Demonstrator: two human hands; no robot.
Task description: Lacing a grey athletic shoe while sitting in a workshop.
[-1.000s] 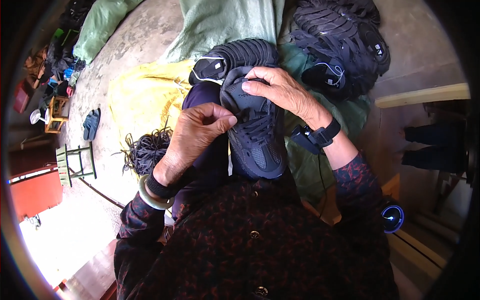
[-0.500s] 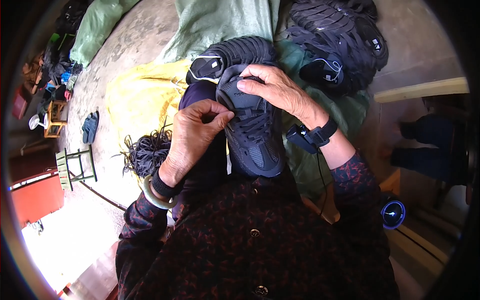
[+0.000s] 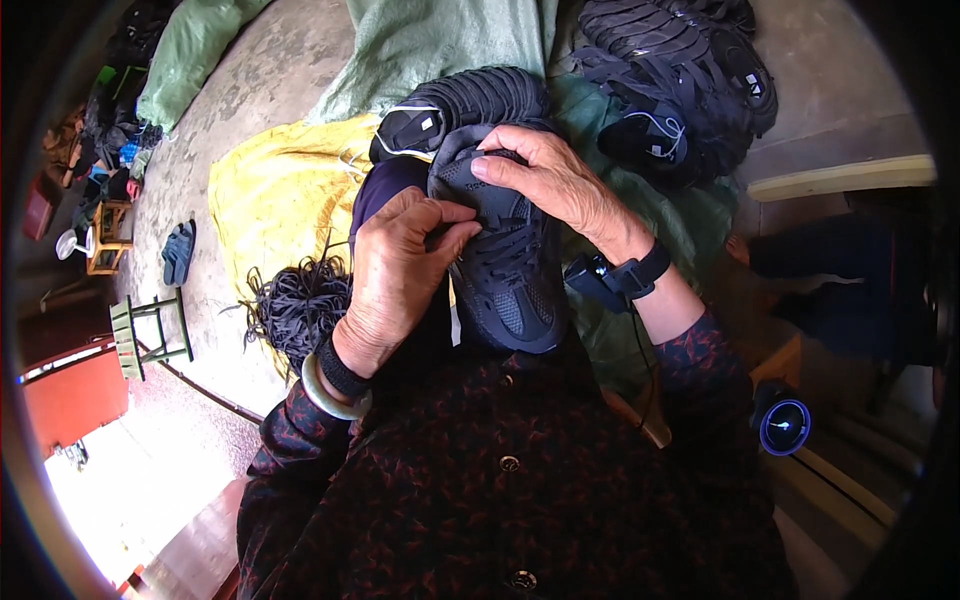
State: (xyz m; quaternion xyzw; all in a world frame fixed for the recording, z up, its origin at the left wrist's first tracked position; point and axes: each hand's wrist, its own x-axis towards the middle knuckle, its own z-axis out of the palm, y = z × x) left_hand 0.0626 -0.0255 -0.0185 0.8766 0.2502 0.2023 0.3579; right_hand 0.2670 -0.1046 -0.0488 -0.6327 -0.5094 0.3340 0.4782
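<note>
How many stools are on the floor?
2. A green stool stands at the left beside the red wall. A smaller wooden stool stands farther back, near the clutter. More may be hidden in that pile.

Floor (image 3: 215, 120): you see bare concrete | on it: yellow sack (image 3: 270, 200), green sacks (image 3: 440, 40), black lace bundle (image 3: 295, 305), green stool (image 3: 140, 330), blue sandals (image 3: 178, 252)

Single head-worn fisheye, looking steeply down, close over lap
</note>
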